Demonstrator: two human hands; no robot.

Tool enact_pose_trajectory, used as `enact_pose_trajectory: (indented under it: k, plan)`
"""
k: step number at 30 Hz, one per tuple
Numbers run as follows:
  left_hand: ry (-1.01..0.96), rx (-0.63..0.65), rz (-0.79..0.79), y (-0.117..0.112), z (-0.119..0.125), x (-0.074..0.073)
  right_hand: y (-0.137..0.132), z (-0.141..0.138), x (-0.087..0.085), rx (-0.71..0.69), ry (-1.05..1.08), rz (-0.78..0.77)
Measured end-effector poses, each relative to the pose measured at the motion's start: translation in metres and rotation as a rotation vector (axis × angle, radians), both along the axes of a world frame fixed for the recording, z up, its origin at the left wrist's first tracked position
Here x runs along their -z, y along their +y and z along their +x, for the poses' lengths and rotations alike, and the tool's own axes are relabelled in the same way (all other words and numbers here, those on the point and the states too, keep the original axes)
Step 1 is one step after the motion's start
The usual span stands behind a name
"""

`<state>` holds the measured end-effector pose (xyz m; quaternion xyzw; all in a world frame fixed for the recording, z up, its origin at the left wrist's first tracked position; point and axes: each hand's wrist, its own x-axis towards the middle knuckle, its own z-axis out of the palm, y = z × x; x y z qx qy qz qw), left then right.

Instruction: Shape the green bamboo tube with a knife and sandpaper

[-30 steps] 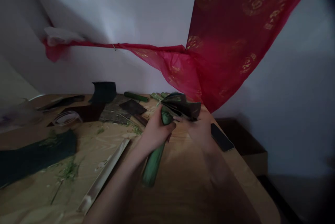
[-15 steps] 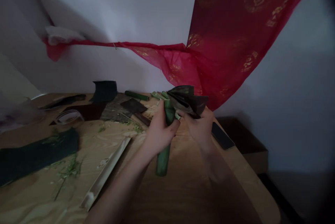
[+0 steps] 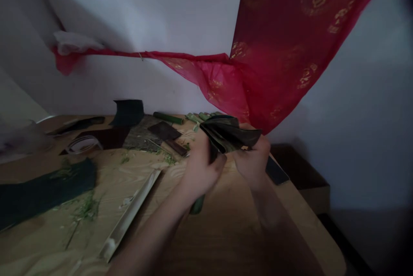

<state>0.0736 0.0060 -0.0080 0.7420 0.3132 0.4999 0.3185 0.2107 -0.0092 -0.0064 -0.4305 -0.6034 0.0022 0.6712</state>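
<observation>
My left hand [image 3: 202,166] is closed round a green bamboo-like tube [image 3: 197,205]; only the tube's lower end shows below the wrist. Dark folded sheets [image 3: 229,131], leaf-like or papery and fanned out, cover the tube's upper part and reach down to the left thumb and fingers. Whether the left fingers also pinch the sheets I cannot tell. Pressed together on the right side of the sheets are the fingers of my right hand [image 3: 253,159].
Several green tube pieces [image 3: 167,117] lie at the table's back. A pale trough-like strip [image 3: 130,213], dark green sheets [image 3: 48,190], a tape roll [image 3: 83,144] and green scraps [image 3: 85,209] are on the left. A phone [image 3: 276,170] sits at the right edge; red cloth [image 3: 274,73] hangs behind.
The dark sheets have moved left and down over the tube's upper part, hiding it. My right hand has shifted slightly right and down.
</observation>
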Motion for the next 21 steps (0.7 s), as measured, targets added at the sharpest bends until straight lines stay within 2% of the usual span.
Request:
enact_pose_trajectory:
  k: [2,4,8,13,15,19,21]
  plan:
    - [0.066,-0.030,0.060,-0.001,0.004,0.002,-0.001,-0.002,0.002,0.115,0.027,-0.007]
    - [0.105,-0.046,0.100,-0.001,0.005,0.003,0.000,-0.003,0.004,0.157,0.072,-0.037]
    - [0.138,-0.007,0.157,0.003,0.002,0.002,0.007,-0.005,0.009,0.092,0.184,-0.047]
    - [0.112,0.031,0.109,0.007,0.004,0.005,0.015,-0.008,0.009,0.041,0.336,-0.113]
    - [0.025,0.099,-0.004,0.008,0.007,0.009,0.016,-0.005,0.008,0.084,0.352,-0.126]
    - [-0.273,0.313,-0.448,0.011,0.008,0.012,0.014,0.007,0.007,0.178,0.429,-0.121]
    - [-0.425,0.355,-0.576,0.013,0.005,0.009,0.011,0.012,0.006,0.186,0.493,-0.095]
